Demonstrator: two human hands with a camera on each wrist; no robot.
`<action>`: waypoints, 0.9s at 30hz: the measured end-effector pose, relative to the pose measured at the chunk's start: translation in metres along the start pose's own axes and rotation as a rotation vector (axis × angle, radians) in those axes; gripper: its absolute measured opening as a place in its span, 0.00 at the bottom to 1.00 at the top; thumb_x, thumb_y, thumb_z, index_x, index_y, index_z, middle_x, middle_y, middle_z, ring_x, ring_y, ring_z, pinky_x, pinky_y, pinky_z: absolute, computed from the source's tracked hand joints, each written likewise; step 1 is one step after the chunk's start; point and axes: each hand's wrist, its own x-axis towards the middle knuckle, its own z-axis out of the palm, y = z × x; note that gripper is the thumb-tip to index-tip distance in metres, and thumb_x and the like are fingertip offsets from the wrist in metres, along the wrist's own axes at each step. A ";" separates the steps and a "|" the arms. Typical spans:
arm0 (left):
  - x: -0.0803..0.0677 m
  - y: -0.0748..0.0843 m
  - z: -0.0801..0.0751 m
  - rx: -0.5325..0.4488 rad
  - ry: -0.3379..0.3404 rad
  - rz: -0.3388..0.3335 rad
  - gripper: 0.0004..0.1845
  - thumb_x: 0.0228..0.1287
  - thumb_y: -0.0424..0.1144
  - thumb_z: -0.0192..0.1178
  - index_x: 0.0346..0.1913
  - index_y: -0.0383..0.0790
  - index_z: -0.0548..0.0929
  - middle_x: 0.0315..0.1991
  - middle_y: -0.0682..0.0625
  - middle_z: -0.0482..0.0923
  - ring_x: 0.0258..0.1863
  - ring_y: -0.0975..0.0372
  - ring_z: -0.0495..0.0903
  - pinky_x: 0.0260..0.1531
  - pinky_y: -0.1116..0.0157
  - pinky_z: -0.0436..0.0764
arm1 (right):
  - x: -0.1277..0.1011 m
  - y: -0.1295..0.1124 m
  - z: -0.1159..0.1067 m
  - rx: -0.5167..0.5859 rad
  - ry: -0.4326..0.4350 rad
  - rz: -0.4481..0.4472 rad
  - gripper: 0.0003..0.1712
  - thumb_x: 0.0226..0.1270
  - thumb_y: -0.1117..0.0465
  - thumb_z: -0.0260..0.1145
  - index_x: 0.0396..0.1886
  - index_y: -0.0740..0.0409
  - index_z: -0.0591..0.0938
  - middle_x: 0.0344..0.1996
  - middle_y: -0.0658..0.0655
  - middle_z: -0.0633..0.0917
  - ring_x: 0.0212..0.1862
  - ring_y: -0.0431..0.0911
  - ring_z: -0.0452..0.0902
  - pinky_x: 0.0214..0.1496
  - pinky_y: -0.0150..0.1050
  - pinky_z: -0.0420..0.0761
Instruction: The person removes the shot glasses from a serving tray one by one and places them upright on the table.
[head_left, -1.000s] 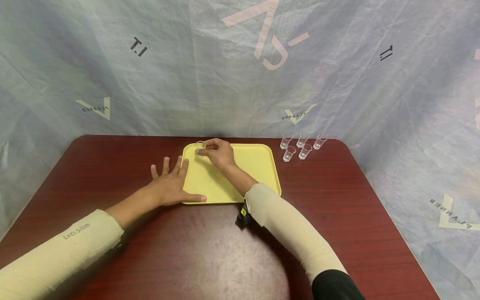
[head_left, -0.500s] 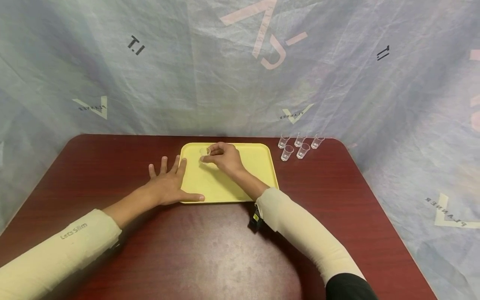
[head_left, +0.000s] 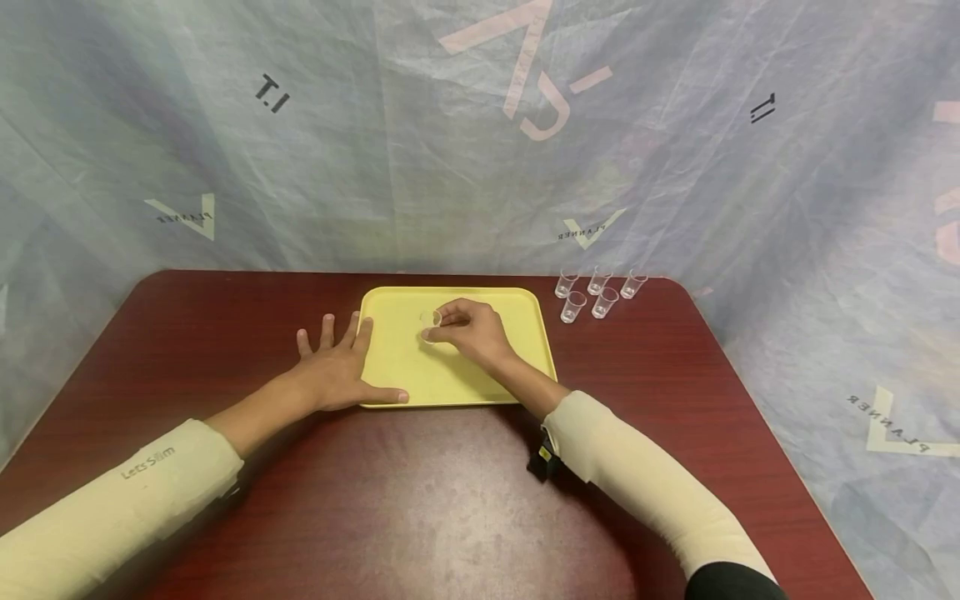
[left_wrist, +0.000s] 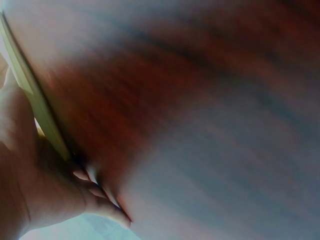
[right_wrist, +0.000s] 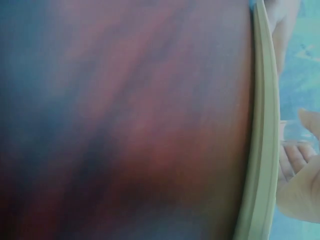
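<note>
Pinching a small clear cup (head_left: 430, 325) between thumb and fingertips, my right hand (head_left: 474, 331) holds it over the middle of the yellow tray (head_left: 517, 367), a little above centre of the head view. I cannot tell whether the cup's base touches the tray or hangs just clear of it. My left hand (head_left: 337, 371) lies flat with fingers spread on the tabletop (head_left: 450, 500), its thumb along the tray's lower left corner, grasping nothing.

I judge the cup to be thin plastic: very light, smooth, and likely to flex or crack under a hard squeeze. It is also easy to tip, being so small. A gentle pinch across the rim or upper wall looks the best hold, keeping it upright.

Five more such cups (head_left: 592, 293) stand grouped at the upper right of the tabletop, just beside the tray's far right corner.
</note>
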 end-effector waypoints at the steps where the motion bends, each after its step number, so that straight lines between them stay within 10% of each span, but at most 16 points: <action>1: 0.000 0.000 0.000 -0.002 -0.001 -0.001 0.88 0.49 0.96 0.59 0.94 0.37 0.35 0.94 0.33 0.28 0.89 0.24 0.24 0.75 0.13 0.28 | -0.002 0.001 -0.001 0.001 0.003 -0.001 0.20 0.66 0.54 0.86 0.53 0.56 0.92 0.48 0.56 0.95 0.52 0.50 0.92 0.57 0.44 0.89; 27: 0.002 -0.003 0.003 0.013 -0.005 0.005 0.89 0.46 0.99 0.56 0.94 0.40 0.34 0.94 0.35 0.26 0.90 0.27 0.23 0.76 0.14 0.27 | -0.043 0.022 -0.044 0.003 0.022 0.015 0.19 0.64 0.56 0.87 0.50 0.58 0.93 0.45 0.58 0.95 0.45 0.45 0.92 0.46 0.34 0.87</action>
